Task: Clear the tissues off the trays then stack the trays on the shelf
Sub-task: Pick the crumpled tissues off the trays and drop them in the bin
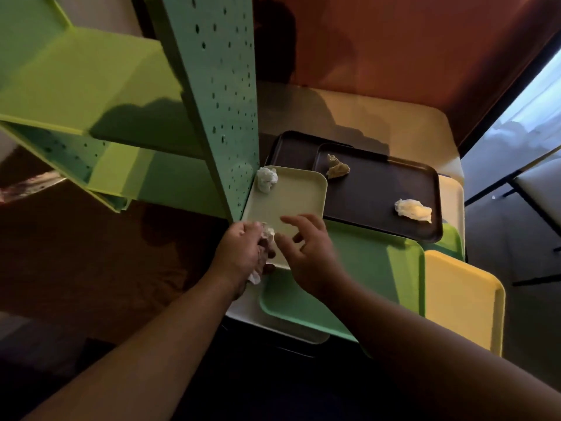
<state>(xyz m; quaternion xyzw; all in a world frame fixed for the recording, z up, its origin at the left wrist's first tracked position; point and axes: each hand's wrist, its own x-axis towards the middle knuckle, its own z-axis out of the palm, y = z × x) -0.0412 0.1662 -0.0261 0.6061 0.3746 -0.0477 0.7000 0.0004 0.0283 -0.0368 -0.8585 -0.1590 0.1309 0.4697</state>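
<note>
Forearms: both are reaching up from the bottom of the frame toward the pale green tray at centre.
Left hand: you are curling your fingers round crumpled tissue at the tray's near left corner; a white scrap is showing below your palm.
Right hand: you are hovering it over the tray's near edge, fingers spread and holding nothing.
Key relation: the next tissue ball is sitting at the tray's far left corner, up-frame from your right fingertips and close beside the perforated shelf post; your free right hand looks best placed for it.
Other tissues: two are lying on the dark tray, one beige wad at upper centre, one white wad toward centre right.
Surroundings: a green tray and a yellow tray are lying at lower right.
Obstacle: the post is crowding the corner ball on its left.
</note>
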